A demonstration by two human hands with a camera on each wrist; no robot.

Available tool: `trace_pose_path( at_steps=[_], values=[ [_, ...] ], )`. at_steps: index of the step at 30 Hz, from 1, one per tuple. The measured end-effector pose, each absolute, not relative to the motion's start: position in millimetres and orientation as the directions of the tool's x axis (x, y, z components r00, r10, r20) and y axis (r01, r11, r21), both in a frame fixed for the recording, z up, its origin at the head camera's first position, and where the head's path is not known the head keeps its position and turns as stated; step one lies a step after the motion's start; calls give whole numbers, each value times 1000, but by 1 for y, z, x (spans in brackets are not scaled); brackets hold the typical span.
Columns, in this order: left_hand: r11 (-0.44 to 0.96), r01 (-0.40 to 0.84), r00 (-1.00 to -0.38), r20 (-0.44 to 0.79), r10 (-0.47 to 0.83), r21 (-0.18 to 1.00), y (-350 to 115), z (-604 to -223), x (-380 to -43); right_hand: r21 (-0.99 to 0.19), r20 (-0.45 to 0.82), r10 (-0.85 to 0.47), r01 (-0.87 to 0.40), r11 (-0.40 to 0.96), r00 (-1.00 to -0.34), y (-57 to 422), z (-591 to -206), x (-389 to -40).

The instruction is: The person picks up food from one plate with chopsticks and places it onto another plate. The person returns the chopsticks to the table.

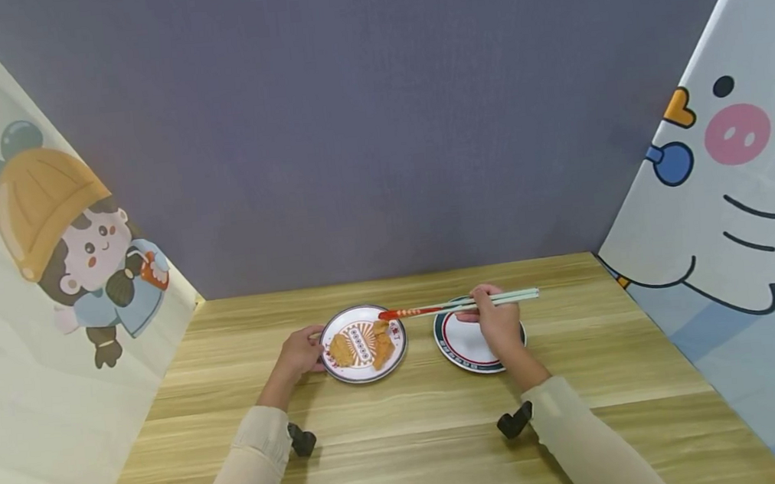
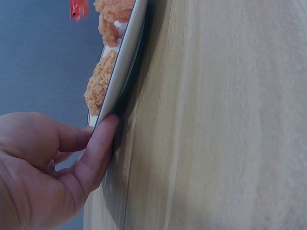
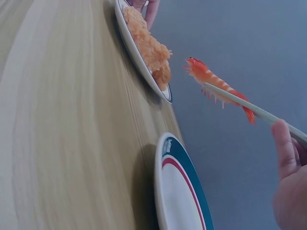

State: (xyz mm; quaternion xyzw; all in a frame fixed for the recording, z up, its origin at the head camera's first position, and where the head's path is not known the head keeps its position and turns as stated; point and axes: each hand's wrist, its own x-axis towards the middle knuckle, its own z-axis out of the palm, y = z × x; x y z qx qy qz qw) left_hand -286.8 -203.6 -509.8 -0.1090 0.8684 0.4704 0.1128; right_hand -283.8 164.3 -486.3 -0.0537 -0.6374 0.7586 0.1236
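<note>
At the head view's lower centre, the left grip [image 1: 300, 351] pinches a plate [image 1: 366, 375]; the right grip [image 1: 498, 323] holds chopsticks [image 3: 263, 114] clasping a shrimp [image 3: 213, 80].

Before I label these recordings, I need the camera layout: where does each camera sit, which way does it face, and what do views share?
Head: worn on the head, facing forward and down at the table, chicken plate and teal-rimmed plate; left hand, right hand and sleeves show.
Left wrist: faces low across the table toward the chicken plate's gripped rim; only the left hand shows.
Right wrist: faces along the chopsticks holding the shrimp; right hand shows at one edge, left fingers at the top.
Shared: both wrist views show the chicken plate and shrimp.
</note>
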Motion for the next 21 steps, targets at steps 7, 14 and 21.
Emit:
trace_pose_path(
  at_steps=[7,14,21],
  values=[
    [520,-290,-953,-290,-83,803,-204,-511,-286,-971,102,256,-152,-183,-961,153,-492,-284],
    [516,-284,-955,-283,-83,808,-204,-509,-284,-979,113,240,-150,-141,-964,141,-492,-282],
    [508,-285,-956,-282,-84,813,-204,-509,-284,-980,133,222,-162,-118,-966,126,-490,-283]
  ],
)
